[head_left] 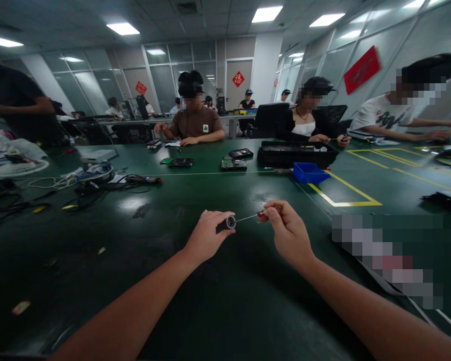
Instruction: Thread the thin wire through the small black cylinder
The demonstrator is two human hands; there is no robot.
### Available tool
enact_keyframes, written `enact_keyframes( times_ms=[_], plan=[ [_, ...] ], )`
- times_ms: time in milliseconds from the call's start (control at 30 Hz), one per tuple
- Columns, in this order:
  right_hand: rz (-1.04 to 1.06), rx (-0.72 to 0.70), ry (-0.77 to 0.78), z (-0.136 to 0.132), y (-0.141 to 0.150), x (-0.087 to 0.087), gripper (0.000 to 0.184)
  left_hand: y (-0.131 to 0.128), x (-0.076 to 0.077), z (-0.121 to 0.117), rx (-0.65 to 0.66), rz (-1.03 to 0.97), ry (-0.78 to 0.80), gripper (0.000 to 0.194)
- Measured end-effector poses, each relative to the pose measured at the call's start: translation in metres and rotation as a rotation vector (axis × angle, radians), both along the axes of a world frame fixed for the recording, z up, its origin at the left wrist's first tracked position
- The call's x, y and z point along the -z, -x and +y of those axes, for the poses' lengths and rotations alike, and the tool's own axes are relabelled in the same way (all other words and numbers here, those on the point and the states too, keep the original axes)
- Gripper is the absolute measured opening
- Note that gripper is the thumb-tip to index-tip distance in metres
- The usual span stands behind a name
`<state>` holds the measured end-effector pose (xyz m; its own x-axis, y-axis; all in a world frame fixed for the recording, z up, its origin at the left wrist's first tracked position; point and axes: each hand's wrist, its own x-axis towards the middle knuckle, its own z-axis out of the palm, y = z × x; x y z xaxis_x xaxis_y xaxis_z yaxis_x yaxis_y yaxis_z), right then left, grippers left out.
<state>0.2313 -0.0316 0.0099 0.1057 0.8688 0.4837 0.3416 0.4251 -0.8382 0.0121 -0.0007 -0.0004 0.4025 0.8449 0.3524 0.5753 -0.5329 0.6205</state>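
My left hand (206, 236) is closed around a short black cylinder (230, 223) with a silver-rimmed round end facing me. The rest of the cylinder is hidden by my fingers. Pinched in my right hand (290, 234) is a screwdriver (247, 217) with a thin metal shaft and a reddish handle. Its shaft points left, and the tip appears to meet the cylinder's rim, though contact is too small to confirm. Both hands are held above the green tabletop (165, 301).
Ahead lie hard drives (233, 164), a blue bin (310, 173) and a long black tray (296, 154). Tangled cables (97, 183) are at the left. Yellow tape (357, 204) marks the table's right side. Several people sit across the table, one holding a screwdriver.
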Motion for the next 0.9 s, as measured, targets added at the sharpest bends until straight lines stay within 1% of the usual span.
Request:
enact_keyframes(
  times_ms=[200, 367, 567, 733, 800, 900],
  plan=[
    [-0.111, -0.091, 0.018, -0.0038, 0.0035, -0.0017, 0.019, 0.0015, 0.0001, 0.0006, -0.013, 0.018, -0.028, 0.039],
    [-0.223, -0.058, -0.035, -0.0064, 0.0057, -0.0057, 0.015, 0.0027, 0.001, 0.0021, -0.031, -0.002, -0.019, 0.041],
    [-0.192, -0.05, 0.004, -0.0051, 0.0053, -0.0059, 0.015, 0.0018, 0.0019, 0.0034, -0.02, -0.025, -0.001, 0.04],
    [-0.128, -0.069, 0.035, -0.0051, 0.0068, -0.0056, 0.016, 0.0007, -0.0002, 0.0033, -0.035, -0.017, -0.002, 0.04],
    [-0.14, -0.042, 0.025, -0.0056, 0.0072, -0.0055, 0.016, 0.0, -0.0012, 0.0028, -0.043, -0.011, 0.005, 0.04],
    [-0.158, -0.057, 0.018, -0.0062, 0.0072, -0.006, 0.016, -0.0003, -0.0011, 0.0023, -0.049, -0.005, 0.016, 0.041]
  ],
)
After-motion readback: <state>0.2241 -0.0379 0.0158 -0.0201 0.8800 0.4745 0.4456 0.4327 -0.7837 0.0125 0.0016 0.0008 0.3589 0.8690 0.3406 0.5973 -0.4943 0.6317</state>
